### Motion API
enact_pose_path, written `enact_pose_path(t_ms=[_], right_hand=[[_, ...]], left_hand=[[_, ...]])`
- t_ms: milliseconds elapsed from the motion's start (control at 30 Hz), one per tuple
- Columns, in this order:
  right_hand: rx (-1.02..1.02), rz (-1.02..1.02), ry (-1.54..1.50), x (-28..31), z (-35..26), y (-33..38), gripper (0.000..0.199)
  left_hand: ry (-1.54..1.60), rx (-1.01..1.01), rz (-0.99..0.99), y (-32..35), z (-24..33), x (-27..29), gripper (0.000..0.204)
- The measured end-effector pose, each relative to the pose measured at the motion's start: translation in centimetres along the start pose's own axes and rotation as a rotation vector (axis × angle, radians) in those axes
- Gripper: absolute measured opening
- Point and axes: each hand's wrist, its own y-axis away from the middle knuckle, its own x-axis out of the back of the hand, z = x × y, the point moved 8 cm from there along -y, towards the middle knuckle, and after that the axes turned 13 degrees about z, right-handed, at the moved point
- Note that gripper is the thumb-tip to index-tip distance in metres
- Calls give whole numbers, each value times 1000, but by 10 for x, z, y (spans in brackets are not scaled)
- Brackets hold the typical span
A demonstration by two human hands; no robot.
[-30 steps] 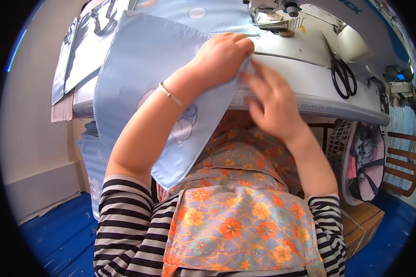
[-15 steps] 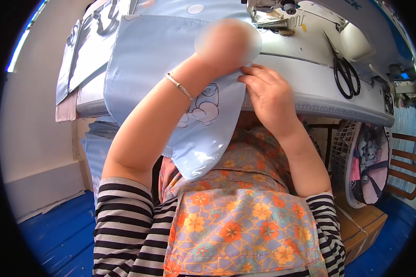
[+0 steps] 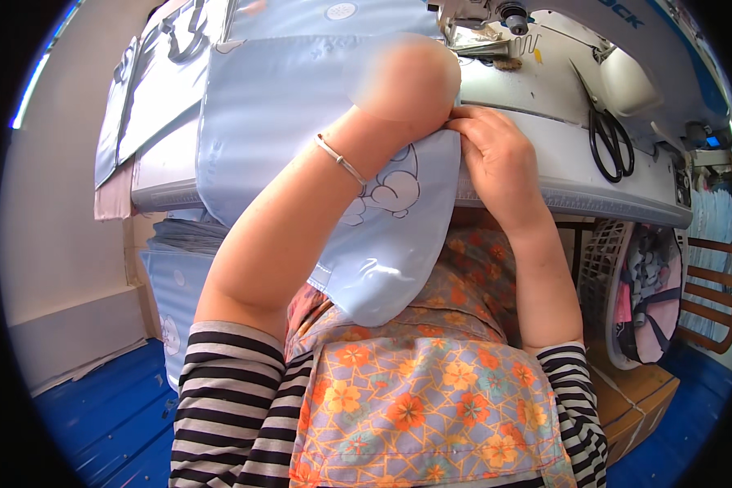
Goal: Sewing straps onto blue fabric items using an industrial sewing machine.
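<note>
A light blue, shiny sheet of material (image 3: 260, 122) with a cartoon animal print lies over the table's front edge and hangs toward my lap. My right hand (image 3: 498, 150) pinches the sheet's right edge between thumb and fingers. Right beside it, my left hand (image 3: 415, 85) rests over the same edge. Its fingers are blurred, so their grip cannot be made out. A bracelet (image 3: 340, 159) circles my left wrist. The lower part of the sheet drapes onto my flowered apron (image 3: 431, 407).
A sewing machine (image 3: 618, 41) stands at the back right. Black-handled scissors (image 3: 610, 142) lie on the white table (image 3: 545, 130). Below right is a basket (image 3: 606, 268) of scraps, above a cardboard box (image 3: 638, 398). Folded blue material (image 3: 183, 234) is stacked under the table's left side.
Both hands have shifted a little to the right, taking the blue sheet along. My right hand keeps its pinch on the edge.
</note>
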Motion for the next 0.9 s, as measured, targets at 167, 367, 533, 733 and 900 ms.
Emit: enact_pose_path(t_ms=[167,367,533,733,900], right_hand=[[65,-18,79,0,-1,2,24],[116,-35,49,8,-12,22,30],[112,-56,32,10,-13,21,31],[106,-38,34,12,-8,20,31],[132,-42,47,9,-7,17,29]], left_hand=[[43,3,8,10,-4,11,24],[199,46,-224,53,11,70,37],[306,37,-478,92,38,131,61],[215,154,-660,127,34,154,94],[15,151,-534,128,7,156,71]])
